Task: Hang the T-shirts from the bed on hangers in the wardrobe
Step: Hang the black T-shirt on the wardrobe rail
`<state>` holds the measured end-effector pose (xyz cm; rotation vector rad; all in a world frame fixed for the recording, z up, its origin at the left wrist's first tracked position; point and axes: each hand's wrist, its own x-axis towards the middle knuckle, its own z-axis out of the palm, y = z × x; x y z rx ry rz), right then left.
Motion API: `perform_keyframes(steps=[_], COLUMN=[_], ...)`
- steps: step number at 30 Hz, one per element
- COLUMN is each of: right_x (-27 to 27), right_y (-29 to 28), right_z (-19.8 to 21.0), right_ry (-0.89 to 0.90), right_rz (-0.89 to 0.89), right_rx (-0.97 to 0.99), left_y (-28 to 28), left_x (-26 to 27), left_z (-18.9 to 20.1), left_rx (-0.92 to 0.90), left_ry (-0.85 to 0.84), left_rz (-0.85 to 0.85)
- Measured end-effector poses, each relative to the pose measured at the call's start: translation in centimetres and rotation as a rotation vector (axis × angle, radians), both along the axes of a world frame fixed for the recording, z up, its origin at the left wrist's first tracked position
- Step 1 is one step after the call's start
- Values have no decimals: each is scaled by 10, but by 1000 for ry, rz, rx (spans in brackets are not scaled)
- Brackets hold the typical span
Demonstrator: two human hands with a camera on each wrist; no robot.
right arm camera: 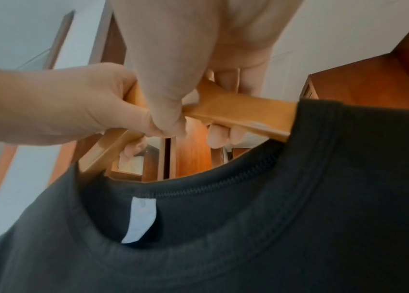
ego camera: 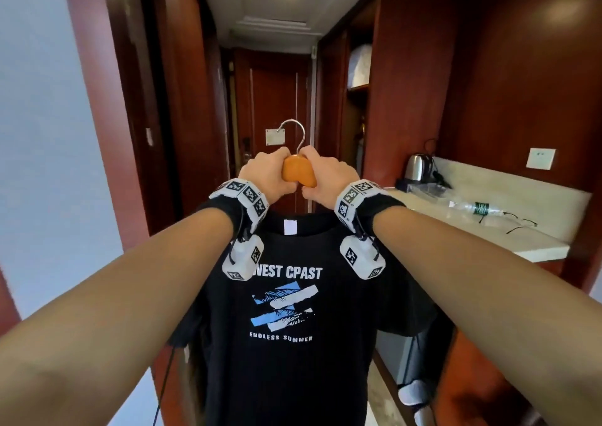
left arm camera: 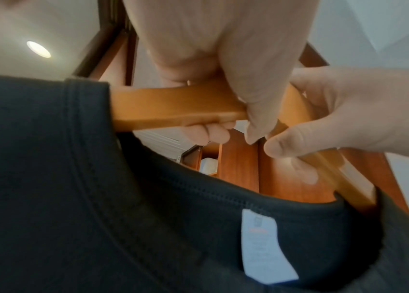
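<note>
A black T-shirt [ego camera: 286, 344] with a blue and white "ENDLESS SUMMER" print hangs on an orange wooden hanger [ego camera: 298, 173], held up in front of me. My left hand [ego camera: 265, 173] grips the hanger's left side just beside its middle. Mirroring it, my right hand [ego camera: 325, 178] grips the right side. The metal hook [ego camera: 294, 130] stands free above both hands. In the left wrist view my fingers [left arm camera: 208, 132] curl under the hanger arm [left arm camera: 173, 107] above the T-shirt's collar [left arm camera: 198, 190]. The right wrist view shows fingers [right arm camera: 221, 134] wrapped round the hanger arm [right arm camera: 243, 111].
An open wardrobe [ego camera: 358, 99] with a shelf holding white bedding stands ahead on the right of a narrow corridor. A closed door [ego camera: 277, 93] ends the corridor. The counter [ego camera: 488, 230] at right carries a kettle [ego camera: 418, 166], a water bottle [ego camera: 472, 207] and glasses [ego camera: 518, 222].
</note>
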<state>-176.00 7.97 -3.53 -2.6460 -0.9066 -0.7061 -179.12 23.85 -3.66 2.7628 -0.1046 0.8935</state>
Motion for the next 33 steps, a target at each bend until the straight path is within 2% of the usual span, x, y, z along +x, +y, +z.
perform_keyframes(steps=[4,9,21,33], right_x=[95,213,473,738], right_y=[-6,-10,36,119], right_z=[13,29,34,49], right_ry=[-33,-45,-65,-36], right_rz=[-46,-33,-78,-176], right_rx=[-134,-187,-220,-230], left_y=[-1,4,52,139], left_x=[95,207,465,750], left_z=[13,30,36,50], left_rx=[114,241,191,138], left_ry=[65,82,113,102], left_rz=[-7,17,4,-158])
